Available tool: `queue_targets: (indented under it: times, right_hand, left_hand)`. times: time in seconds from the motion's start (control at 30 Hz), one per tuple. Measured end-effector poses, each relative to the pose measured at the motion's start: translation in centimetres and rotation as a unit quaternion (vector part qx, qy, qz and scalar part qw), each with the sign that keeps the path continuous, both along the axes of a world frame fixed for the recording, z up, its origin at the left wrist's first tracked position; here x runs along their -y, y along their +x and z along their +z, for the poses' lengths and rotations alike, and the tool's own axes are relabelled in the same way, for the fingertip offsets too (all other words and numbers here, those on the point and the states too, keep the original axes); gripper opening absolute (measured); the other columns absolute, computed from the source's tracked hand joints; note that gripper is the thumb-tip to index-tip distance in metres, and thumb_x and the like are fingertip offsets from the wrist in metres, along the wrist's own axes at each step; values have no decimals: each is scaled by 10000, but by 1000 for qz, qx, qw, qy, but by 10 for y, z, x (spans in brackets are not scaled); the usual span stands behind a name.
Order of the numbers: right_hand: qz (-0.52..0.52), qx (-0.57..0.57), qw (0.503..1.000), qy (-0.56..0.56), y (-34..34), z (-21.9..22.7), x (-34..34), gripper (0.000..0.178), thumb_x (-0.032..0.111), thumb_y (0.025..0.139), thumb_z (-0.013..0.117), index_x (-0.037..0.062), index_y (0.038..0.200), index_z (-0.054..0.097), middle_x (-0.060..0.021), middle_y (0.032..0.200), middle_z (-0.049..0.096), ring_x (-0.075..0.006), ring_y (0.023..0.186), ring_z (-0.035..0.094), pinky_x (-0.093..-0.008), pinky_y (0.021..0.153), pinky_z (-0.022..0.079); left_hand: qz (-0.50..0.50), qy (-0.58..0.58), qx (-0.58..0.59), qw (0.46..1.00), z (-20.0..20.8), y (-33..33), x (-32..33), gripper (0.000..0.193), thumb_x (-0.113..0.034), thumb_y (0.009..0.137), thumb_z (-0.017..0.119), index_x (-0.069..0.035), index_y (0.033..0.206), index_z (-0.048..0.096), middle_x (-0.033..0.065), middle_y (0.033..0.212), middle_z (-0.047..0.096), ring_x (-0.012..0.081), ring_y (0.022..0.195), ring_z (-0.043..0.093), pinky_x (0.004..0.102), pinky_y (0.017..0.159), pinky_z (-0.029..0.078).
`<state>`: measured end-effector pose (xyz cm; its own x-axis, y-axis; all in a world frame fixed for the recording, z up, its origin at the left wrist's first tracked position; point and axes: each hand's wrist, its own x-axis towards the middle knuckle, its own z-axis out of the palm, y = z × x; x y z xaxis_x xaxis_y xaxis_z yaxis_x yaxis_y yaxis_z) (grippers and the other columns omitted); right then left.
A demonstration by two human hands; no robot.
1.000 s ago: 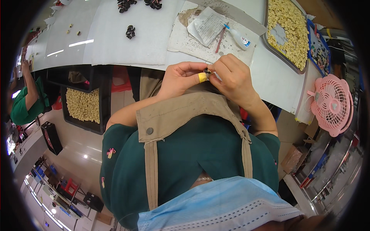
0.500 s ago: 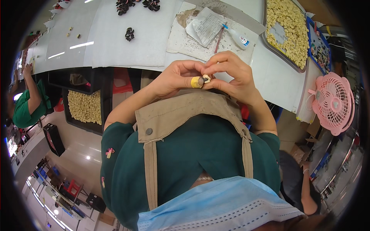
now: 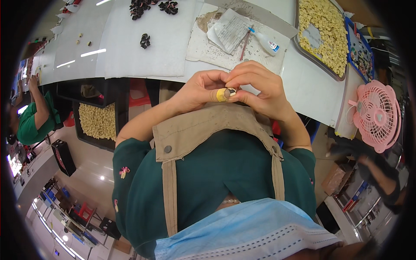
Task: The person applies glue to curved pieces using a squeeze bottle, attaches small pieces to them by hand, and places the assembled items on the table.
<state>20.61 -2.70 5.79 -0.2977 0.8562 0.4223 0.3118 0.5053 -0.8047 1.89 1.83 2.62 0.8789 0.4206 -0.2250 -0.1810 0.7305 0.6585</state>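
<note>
In front of my apron, both hands meet over a small cream-and-black piece (image 3: 232, 91), mostly covered by fingertips. My left hand (image 3: 200, 89), with yellow tape (image 3: 222, 95) round its thumb, is closed on the piece from the left. From the right, my right hand (image 3: 263, 89) pinches it between thumb and curled fingers. The exact kind of piece is too small to make out. Beyond my hands on the white table (image 3: 173, 65) lie a black petal-like cluster (image 3: 145, 41) and more dark clusters (image 3: 139, 8) farther back.
A board holds papers (image 3: 232, 32), a red stick (image 3: 245, 45) and a blue-tipped bottle (image 3: 268, 43). Right: a metal tray (image 3: 313, 37) of cream pieces, a blue tray (image 3: 356, 71), a pink fan (image 3: 377, 115). Left: a black bin (image 3: 122, 108), a person in green (image 3: 34, 123). Another person (image 3: 381, 173) is lower right.
My right fingers have curled lower over the piece, so less of it shows, and it sits closer against my left thumb. The person at the right has moved up and outward.
</note>
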Motion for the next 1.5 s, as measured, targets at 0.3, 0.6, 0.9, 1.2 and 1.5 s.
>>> queue_targets:
  times: [0.3, 0.6, 0.9, 1.2, 1.5]
  right_hand:
    - [-74, -54, 996, 17, -3, -16, 4, 244, 13, 662, 711, 30, 885, 614, -81, 849, 629, -188, 766, 610, -269, 662, 497]
    - [-98, 11, 995, 35, -5, -13, 2, 226, -25, 667, 673, 17, 874, 592, -85, 850, 629, -168, 707, 617, -241, 595, 507]
    - [-116, 3, 993, 6, -11, -20, -2, 222, -34, 659, 667, 12, 861, 585, -82, 836, 624, -131, 624, 593, -226, 559, 500]
    - [-90, 10, 995, 42, -21, -27, -15, 276, 3, 651, 702, 12, 902, 588, -91, 894, 622, -140, 695, 604, -232, 629, 504]
    - [-248, -67, 966, -19, 17, -36, -9, 288, 6, 720, 684, -15, 984, 572, -90, 951, 610, -151, 857, 590, -261, 771, 479]
  left_hand:
    - [40, -66, 62, 995, -15, 2, 5, 317, -164, 837, 617, 4, 1094, 542, 90, 1056, 587, 154, 994, 555, 290, 902, 426]
    - [47, -176, 107, 978, -18, 5, 12, 358, -233, 882, 542, 20, 1133, 507, 103, 1122, 549, 164, 1107, 479, 315, 993, 333]
    - [50, -192, 110, 974, -22, 3, 9, 351, -235, 881, 541, -15, 1152, 499, 81, 1153, 534, 143, 1101, 474, 301, 971, 340]
    - [111, -96, 58, 988, -12, -14, -4, 284, -198, 854, 576, -5, 1060, 547, 92, 1092, 565, 165, 1086, 491, 320, 953, 359]
    - [450, 570, -581, 368, -47, -222, -180, 183, -211, 731, 679, -145, 902, 680, 70, 918, 624, 208, 924, 566, 314, 830, 425]
